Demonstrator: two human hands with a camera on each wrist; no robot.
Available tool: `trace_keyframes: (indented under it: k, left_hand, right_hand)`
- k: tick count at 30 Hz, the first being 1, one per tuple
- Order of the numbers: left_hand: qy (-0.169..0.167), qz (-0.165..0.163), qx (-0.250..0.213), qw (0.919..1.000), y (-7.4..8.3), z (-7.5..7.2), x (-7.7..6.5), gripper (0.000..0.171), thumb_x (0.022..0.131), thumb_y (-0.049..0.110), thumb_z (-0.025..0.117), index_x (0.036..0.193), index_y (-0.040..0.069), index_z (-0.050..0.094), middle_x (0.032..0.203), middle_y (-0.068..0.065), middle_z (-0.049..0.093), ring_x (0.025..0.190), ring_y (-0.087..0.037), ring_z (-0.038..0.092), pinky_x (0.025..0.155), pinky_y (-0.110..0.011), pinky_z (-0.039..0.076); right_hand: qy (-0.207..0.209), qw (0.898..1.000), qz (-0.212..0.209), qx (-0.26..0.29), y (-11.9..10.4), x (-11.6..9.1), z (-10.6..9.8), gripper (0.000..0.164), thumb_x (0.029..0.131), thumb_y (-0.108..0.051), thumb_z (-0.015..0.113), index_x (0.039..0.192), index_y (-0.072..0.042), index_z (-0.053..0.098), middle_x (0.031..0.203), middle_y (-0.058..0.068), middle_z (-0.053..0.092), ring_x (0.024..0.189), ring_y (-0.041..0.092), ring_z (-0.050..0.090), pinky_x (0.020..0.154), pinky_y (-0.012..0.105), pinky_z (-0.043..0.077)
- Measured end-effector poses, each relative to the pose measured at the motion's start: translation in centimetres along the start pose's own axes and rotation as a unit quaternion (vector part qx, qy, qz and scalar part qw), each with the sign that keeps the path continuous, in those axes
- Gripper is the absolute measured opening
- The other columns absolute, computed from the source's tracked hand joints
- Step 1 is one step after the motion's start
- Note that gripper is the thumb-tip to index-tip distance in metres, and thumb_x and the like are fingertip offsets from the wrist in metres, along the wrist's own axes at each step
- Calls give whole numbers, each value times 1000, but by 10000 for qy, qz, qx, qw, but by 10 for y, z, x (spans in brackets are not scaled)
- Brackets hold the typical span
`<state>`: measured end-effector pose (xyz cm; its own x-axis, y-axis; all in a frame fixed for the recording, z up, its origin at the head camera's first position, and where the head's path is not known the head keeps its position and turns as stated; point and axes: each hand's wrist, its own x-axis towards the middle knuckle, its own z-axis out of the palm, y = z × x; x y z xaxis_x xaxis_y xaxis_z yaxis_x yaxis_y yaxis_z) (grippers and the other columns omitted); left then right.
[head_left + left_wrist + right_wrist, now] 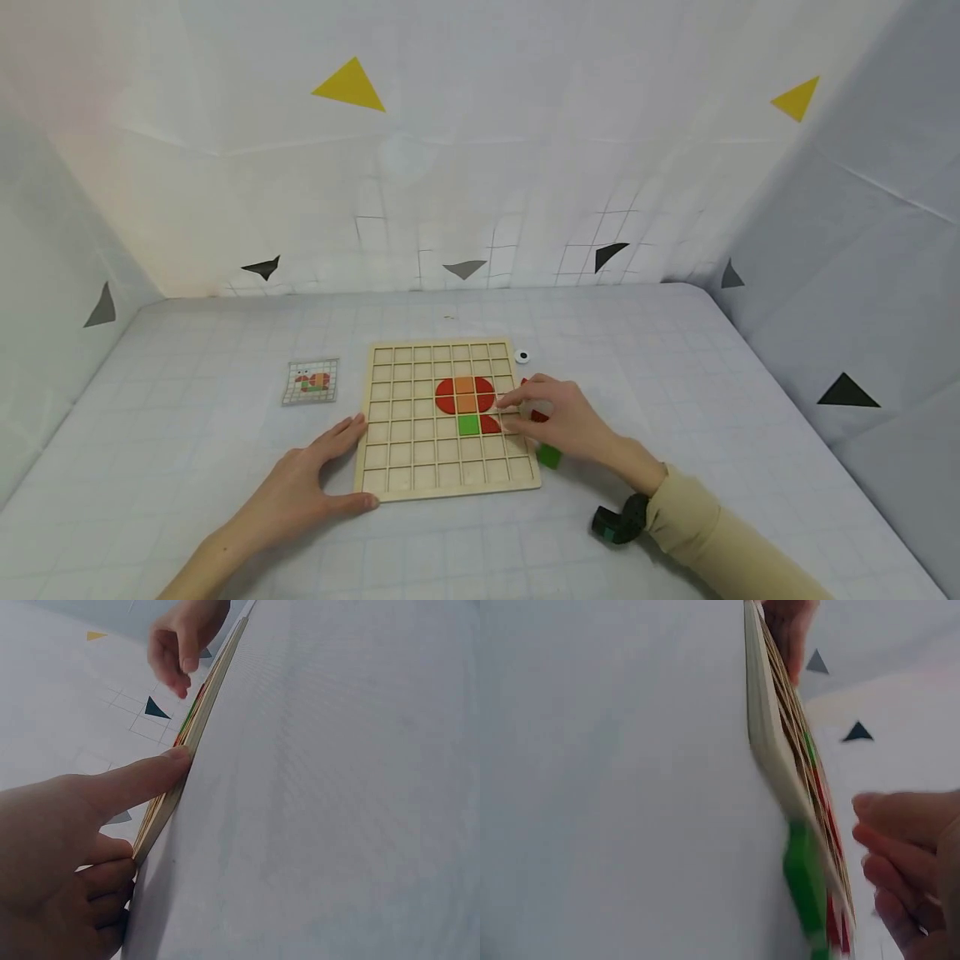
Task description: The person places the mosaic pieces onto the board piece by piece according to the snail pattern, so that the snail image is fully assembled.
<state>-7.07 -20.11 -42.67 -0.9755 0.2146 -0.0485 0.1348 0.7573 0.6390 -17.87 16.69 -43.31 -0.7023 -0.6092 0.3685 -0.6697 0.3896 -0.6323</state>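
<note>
On the table lies a square wooden grid board [401, 454]. Its cells hold several red rounded tiles [446, 398], orange square tiles [465, 393], a green square tile [468, 425] and a red curved tile [489, 424]. My left hand [300, 483] rests against the board's near left corner, thumb on the front edge and fingers along the left side. Over the right side of the board is my right hand [558, 417], thumb and fingertips slightly apart by the red curved tile. In the right wrist view nothing shows between the right hand's fingers [892, 814].
Right of the board lie a green block [549, 456], red pieces [540, 414] partly hidden by the hand, and a white eye disc [522, 357]. A small picture card [311, 382] with a coloured grid design lies to the left. A black device [621, 521] sits at the right wrist.
</note>
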Motion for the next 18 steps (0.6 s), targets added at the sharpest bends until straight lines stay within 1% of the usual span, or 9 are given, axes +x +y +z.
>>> trace_keyframes:
  k: [2,5,7,9,12,15,18]
  left_hand:
    - [14,10,12,10000,0,0,0,100,69,61,83,152,20,45,159,-4,39,145,-34,38,109,-62,37]
    - [25,42,44,10000,0,-1,0,100,70,62,82,152,20,45,159,-4,40,144,-34,39,109,-62,37]
    - [30,55,64,10000,0,-1,-1,100,70,62,82,152,20,45,158,-4,40,144,-34,39,109,-62,38]
    - [39,73,69,9999,0,-1,-1,100,70,63,81,152,20,45,158,-4,40,144,-34,39,108,-62,38]
    - [56,103,71,9999,-2,0,-1,100,70,64,81,152,20,45,158,-3,40,144,-34,39,108,-62,38]
    - [61,120,68,9999,-2,1,-1,99,70,64,81,152,21,45,158,-2,40,144,-33,40,108,-62,38]
    - [48,113,74,9999,-3,1,-1,99,70,64,80,152,21,45,159,-2,40,144,-33,39,108,-63,38]
  right_hand:
    - [-118,9997,212,75,5,-7,-12,23,84,-17,82,107,-16,77,98,-3,73,83,19,60,69,33,51]
    - [-277,9984,465,133,13,-19,-26,25,85,-23,81,109,-19,76,102,-5,72,93,15,64,81,33,53]
    - [-365,9977,560,130,18,-27,-33,28,84,-28,82,111,-21,76,104,-8,72,97,13,64,85,33,54]
    - [-426,9971,632,86,23,-33,-39,32,82,-32,83,112,-24,75,106,-10,72,100,9,64,88,31,53]
    - [-528,9961,708,72,28,-41,-44,37,80,-34,85,114,-26,75,107,-12,71,101,7,63,87,27,53]
    - [-658,9949,763,116,32,-48,-48,42,78,-33,87,117,-27,73,109,-12,70,103,7,61,86,25,52]
    - [-754,9933,852,178,33,-55,-51,46,77,-32,88,120,-28,72,112,-13,69,106,7,61,91,23,51]
